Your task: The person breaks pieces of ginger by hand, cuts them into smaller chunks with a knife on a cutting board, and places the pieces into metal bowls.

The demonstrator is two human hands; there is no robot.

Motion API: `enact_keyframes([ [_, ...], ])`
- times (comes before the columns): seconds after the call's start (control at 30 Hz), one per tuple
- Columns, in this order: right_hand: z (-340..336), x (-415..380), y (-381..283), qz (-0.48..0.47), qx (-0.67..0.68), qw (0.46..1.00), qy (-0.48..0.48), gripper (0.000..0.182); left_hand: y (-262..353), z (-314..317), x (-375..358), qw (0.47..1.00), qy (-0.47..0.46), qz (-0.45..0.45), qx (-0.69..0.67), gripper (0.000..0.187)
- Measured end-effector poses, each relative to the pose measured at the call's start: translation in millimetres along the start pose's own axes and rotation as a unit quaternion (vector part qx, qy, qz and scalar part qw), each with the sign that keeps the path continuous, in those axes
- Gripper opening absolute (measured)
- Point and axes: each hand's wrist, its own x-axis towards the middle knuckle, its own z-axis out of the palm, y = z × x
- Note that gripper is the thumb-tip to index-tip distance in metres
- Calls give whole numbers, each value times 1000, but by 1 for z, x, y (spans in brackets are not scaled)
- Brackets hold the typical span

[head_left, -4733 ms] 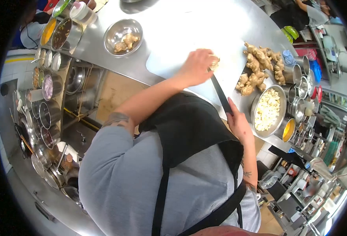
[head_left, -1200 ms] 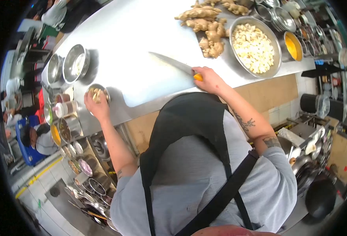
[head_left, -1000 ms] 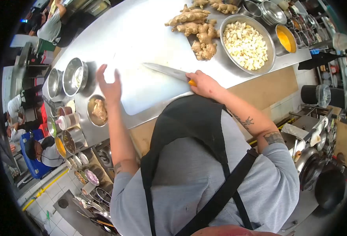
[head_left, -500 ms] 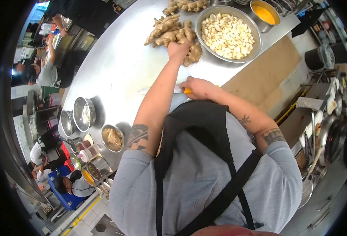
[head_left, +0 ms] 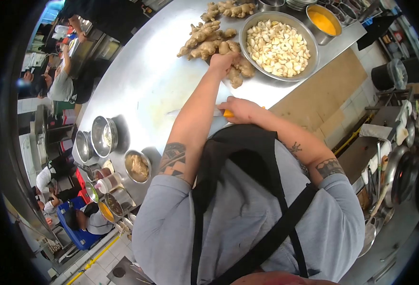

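Note:
My left hand (head_left: 223, 64) is closed on a piece of ginger at the near side of a ginger pile (head_left: 204, 40). The fingertips are partly hidden against the roots. Below it, my right hand (head_left: 241, 110) grips the orange handle of a knife (head_left: 228, 113). The knife's blade points left over a pale cutting board (head_left: 166, 97) and passes behind my left forearm. Just right of the ginger stands a wide metal bowl (head_left: 316, 59) full of peeled garlic cloves (head_left: 278, 47).
A pot of orange liquid (head_left: 322, 21) stands at the table's upper right. Metal bowls (head_left: 104, 136) and a bowl of pale food (head_left: 137, 166) are at the left, near a squeeze bottle (head_left: 108, 182). Other people (head_left: 61, 81) work beyond the table's left edge.
The ginger under my left hand has shifted, and one root now lies turned lower and to the right. My right hand still holds the knife. The whole view has moved slightly.

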Motion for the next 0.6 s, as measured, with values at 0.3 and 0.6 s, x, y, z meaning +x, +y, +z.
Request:
enact_keyframes([
  [0.3, 3, 9, 7, -47, 18, 999, 17, 38, -38, -119, -111, 957, -84, 136, -240, 31],
  [0.6, -31, -2, 1, -5, -42, 999, -12, 37, -140, -233, -163, 946, 100, 166, -258, 40],
])
